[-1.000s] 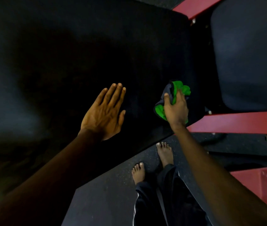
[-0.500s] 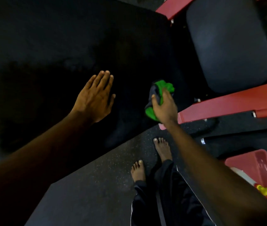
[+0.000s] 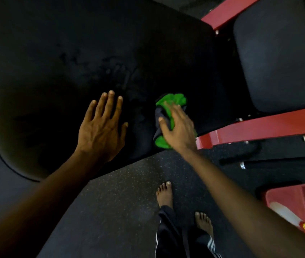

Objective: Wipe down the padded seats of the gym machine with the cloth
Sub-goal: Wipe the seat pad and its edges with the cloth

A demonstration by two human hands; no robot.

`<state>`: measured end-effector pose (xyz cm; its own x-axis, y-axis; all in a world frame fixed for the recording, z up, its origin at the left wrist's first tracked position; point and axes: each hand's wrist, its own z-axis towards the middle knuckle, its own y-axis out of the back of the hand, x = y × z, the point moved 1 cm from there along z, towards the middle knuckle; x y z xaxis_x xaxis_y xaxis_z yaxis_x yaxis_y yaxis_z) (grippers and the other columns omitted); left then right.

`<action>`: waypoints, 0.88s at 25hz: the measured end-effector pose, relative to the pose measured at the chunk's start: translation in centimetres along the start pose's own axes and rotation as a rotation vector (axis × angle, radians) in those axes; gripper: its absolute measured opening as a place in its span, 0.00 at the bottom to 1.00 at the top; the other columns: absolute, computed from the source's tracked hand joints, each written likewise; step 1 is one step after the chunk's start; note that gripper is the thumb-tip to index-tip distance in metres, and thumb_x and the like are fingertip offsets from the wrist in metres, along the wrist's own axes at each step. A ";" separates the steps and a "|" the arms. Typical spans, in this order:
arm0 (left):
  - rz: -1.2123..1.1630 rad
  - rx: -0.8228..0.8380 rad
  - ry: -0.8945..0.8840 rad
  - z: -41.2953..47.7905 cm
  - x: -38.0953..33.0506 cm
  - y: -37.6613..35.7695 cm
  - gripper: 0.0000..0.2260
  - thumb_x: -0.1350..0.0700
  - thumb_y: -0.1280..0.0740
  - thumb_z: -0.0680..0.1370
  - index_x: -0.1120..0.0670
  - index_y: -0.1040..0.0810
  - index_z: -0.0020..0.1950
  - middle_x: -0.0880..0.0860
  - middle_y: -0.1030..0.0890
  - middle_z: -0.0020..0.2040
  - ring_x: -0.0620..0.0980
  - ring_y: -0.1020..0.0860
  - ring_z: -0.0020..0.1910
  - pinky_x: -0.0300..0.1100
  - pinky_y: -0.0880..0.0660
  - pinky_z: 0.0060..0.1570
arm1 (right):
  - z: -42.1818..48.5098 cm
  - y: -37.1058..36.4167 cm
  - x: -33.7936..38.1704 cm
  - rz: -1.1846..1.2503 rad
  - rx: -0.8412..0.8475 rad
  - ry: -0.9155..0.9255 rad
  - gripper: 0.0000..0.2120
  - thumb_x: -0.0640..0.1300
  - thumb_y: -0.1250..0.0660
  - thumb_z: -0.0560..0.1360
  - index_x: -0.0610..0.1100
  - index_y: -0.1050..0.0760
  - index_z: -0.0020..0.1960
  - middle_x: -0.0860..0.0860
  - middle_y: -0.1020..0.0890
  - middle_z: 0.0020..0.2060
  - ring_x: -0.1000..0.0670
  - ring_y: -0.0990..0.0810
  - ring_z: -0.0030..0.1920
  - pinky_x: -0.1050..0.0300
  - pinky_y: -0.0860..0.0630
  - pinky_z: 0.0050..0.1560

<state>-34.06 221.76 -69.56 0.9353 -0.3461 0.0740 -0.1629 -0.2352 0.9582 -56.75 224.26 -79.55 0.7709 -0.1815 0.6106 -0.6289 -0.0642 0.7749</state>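
The right hand [image 3: 177, 127] lies on top of the bunched cloth [image 3: 172, 100], fingers stretched over it and thumb against its left side, pressing it onto the large pad [image 3: 64, 53]. The fingertips are blurred, so I cannot tell whether they hook into the folds. The left hand [image 3: 101, 127] lies flat on the same pad just left of the cloth, fingers straight and slightly apart, holding nothing. It looks like a brace.

The cloth, green with a dark grey part, sits at the pad's near right corner, close to the near edge. From there almost all of the pad's surface lies away and to the left, its visible length running leftward along the near edge. Faint streaks [image 3: 114, 71] mark the surface beyond the left hand. The next stroke probably sweeps from this corner up and left, and the left hand is in that path.

The second pad [image 3: 278, 53] lies to the right, across a gap and bordered by the red frame [image 3: 259, 125]. The right hand is the nearer one to it.

Counted: 2 hands, 1 cloth, 2 pads, 2 bare feet [image 3: 164, 194] on the speckled floor [image 3: 120, 202], and 1 red tray [image 3: 300, 196] at the right, contents unclear.
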 end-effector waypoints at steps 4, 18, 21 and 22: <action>0.024 -0.022 0.067 -3.8 2.3 0.8 0.30 0.41 0.51 0.84 0.52 0.49 0.84 0.59 0.50 0.83 0.57 0.51 0.82 0.55 0.54 0.79 | 5.4 -0.1 1.1 0.046 -0.036 -0.250 0.29 0.60 0.39 0.79 0.50 0.34 0.77 0.49 0.32 0.77 0.46 0.35 0.77 0.41 0.35 0.74; 0.118 -0.083 0.047 -5.1 2.9 0.8 0.32 0.41 0.55 0.83 0.57 0.50 0.84 0.63 0.50 0.83 0.59 0.51 0.82 0.55 0.53 0.80 | 10.9 -1.0 9.9 0.050 -0.001 -0.167 0.30 0.60 0.39 0.80 0.51 0.36 0.79 0.51 0.34 0.78 0.47 0.37 0.78 0.48 0.37 0.75; 0.139 -0.098 0.048 -5.0 2.8 0.5 0.34 0.41 0.57 0.82 0.59 0.51 0.83 0.63 0.50 0.82 0.59 0.52 0.82 0.55 0.52 0.80 | 11.0 -1.5 13.7 0.014 0.009 0.149 0.28 0.58 0.39 0.80 0.51 0.34 0.78 0.51 0.33 0.78 0.49 0.37 0.78 0.52 0.37 0.74; 0.148 -0.103 0.061 -5.0 2.8 0.4 0.34 0.41 0.57 0.82 0.60 0.51 0.83 0.63 0.49 0.82 0.59 0.52 0.82 0.54 0.53 0.80 | 10.6 -1.8 14.5 0.001 0.027 0.264 0.27 0.57 0.38 0.80 0.51 0.34 0.78 0.51 0.33 0.77 0.49 0.36 0.78 0.53 0.37 0.74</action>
<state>-29.89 225.25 -67.54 0.9215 -0.3131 0.2298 -0.2699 -0.0906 0.9586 -45.57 211.32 -73.81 0.7679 0.0808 0.6355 -0.6293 -0.0906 0.7719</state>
